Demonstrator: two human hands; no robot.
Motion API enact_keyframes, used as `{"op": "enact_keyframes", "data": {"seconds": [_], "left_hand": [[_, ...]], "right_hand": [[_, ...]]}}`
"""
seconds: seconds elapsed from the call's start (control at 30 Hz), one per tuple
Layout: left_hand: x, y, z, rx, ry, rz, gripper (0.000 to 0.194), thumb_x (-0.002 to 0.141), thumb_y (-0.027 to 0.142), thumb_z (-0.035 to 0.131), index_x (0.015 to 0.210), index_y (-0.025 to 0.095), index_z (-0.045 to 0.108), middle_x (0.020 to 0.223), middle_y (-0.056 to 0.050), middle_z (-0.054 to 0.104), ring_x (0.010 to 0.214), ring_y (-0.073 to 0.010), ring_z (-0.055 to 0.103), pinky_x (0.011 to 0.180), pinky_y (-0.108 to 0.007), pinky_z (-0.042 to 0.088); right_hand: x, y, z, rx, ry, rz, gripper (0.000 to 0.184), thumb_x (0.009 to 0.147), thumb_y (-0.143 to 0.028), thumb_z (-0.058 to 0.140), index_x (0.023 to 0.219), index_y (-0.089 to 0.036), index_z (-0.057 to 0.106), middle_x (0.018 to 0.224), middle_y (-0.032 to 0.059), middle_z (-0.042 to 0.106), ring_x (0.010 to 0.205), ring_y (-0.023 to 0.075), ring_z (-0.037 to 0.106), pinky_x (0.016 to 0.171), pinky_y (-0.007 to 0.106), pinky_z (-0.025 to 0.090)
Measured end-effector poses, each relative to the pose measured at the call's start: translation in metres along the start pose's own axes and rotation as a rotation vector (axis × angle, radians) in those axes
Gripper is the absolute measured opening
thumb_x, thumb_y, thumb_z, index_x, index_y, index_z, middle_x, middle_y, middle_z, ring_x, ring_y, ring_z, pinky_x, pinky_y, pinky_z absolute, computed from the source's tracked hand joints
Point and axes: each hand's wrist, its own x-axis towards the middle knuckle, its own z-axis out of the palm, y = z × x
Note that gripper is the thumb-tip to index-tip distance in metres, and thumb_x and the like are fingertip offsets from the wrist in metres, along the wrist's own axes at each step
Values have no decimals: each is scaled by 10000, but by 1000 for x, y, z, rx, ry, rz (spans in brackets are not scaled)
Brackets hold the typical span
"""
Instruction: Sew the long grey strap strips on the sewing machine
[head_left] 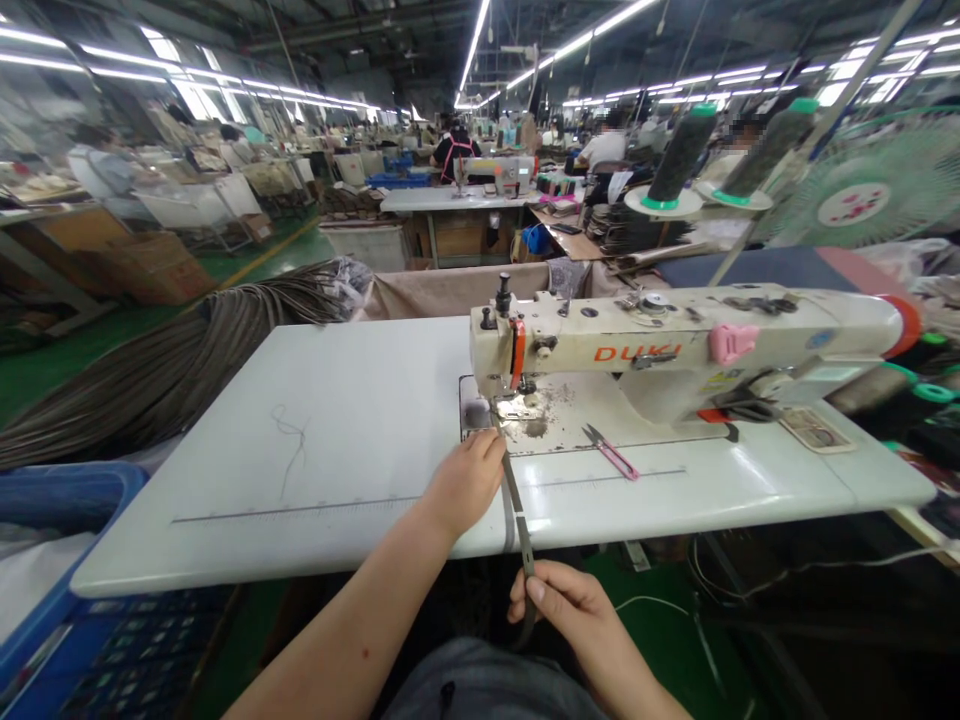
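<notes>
A narrow grey-brown strap runs from the needle area of the sewing machine down over the table's front edge. My left hand rests on the table just before the presser foot, its fingers closed on the strap's upper part. Below the edge, my right hand pinches the strap between thumb and fingers, and the strap's lower end curls down beneath it. Small slots show along the strap near the right hand. Pink-handled thread snips lie on the table to the right of the strap.
A loose thread lies on the left of the white table. Bundled long straps are heaped beyond its left side, above a blue crate. Thread cones and a green fan stand behind on the right.
</notes>
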Motion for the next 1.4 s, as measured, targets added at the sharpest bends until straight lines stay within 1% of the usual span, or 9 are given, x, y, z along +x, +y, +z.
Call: {"op": "enact_keyframes", "data": {"seconds": [0.1,0.27,0.6,0.77,0.9,1.03,1.2,1.4], "left_hand": [[0,-1,0,-6,4,3,220,980,120,498,1175,159,593,1278,-142,642,1249,-266,629,1128,-443,520],[0,-1,0,-20,-4,-5,233,982,126,492,1185,188,588,1266,-125,648,1253,-258,631,1130,-454,520],[-1,-1,1,-10,3,-11,240,985,133,497,1198,196,586,1291,-126,645,1242,-260,638,1114,-457,531],[0,0,2,10,4,-3,237,992,136,498,1210,174,581,1305,-139,642,1268,-262,628,1135,-441,519],[2,0,3,14,-4,-5,298,987,124,492,1274,168,557,1340,-151,630,1322,-276,602,1156,-469,503],[2,-1,6,-5,1,-12,353,989,125,482,1335,177,529,1368,-155,618,1361,-281,584,1158,-491,503],[0,-1,8,17,28,-18,307,998,128,493,1296,166,556,1341,-157,639,1334,-272,605,1139,-462,522],[-2,-1,4,78,59,40,270,986,100,486,1229,157,589,1286,-139,671,1234,-258,662,1092,-409,557]], "right_hand": [[-1,0,0,3,0,4,413,920,-563,721,813,-170,792,744,60,749,738,207,661,740,321,497],[-2,1,0,-12,11,-12,430,924,-572,709,792,-171,788,737,60,739,732,210,657,737,327,509],[-2,4,-3,-17,2,-10,449,931,-585,693,776,-172,781,727,57,725,723,206,637,718,319,476],[0,9,-5,-44,-23,-10,478,945,-598,664,767,-169,776,724,60,716,732,211,641,720,318,475],[2,13,-8,-69,-36,-18,498,956,-612,636,786,-168,783,731,68,723,730,216,644,706,320,479],[1,9,-7,-88,-32,-19,497,944,-620,647,770,-175,783,717,63,719,723,218,645,702,322,485],[-2,4,-4,-50,-20,-8,479,942,-602,661,754,-177,777,715,59,709,722,213,636,707,320,474],[0,6,-5,-7,-81,-63,443,923,-573,710,748,-171,774,691,37,696,687,179,600,702,305,448]]}}
